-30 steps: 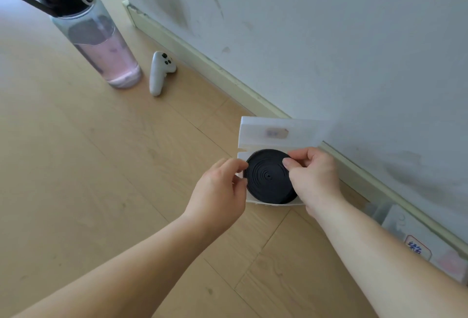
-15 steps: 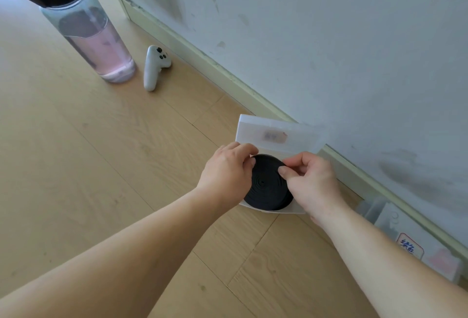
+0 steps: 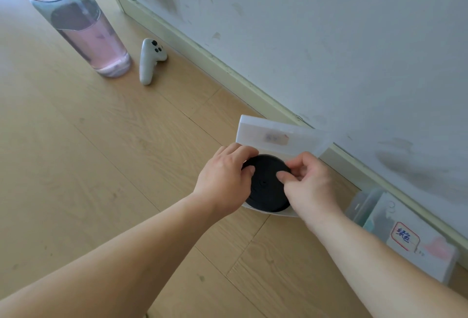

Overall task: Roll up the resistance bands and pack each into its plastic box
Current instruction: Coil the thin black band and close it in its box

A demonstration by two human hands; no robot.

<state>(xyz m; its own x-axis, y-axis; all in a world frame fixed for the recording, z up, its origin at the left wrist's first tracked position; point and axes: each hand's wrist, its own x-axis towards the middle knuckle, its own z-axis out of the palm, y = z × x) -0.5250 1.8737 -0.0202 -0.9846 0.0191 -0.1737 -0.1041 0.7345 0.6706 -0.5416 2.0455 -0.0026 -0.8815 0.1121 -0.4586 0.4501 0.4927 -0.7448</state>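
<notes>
A black resistance band point(image 3: 266, 186), rolled into a flat coil, lies in an open translucent plastic box point(image 3: 268, 212) on the wooden floor near the wall. The box's lid point(image 3: 278, 137) stands raised behind it, with a blurred label. My left hand point(image 3: 225, 181) curls round the coil's left rim, thumb on top. My right hand point(image 3: 306, 181) pinches the coil's right top edge with thumb and fingers. Both hands hide the box's side walls.
A water bottle point(image 3: 86, 31) with pink liquid and a black cap stands at the far left. A white controller point(image 3: 150, 60) lies beside it. Closed labelled plastic boxes point(image 3: 415, 239) sit along the baseboard point(image 3: 228, 74) at the right. The wall rises right behind the box.
My left hand has moved from beside the box onto the coil's left rim. My right hand stays on the coil's right edge. The camera has moved slightly closer.
</notes>
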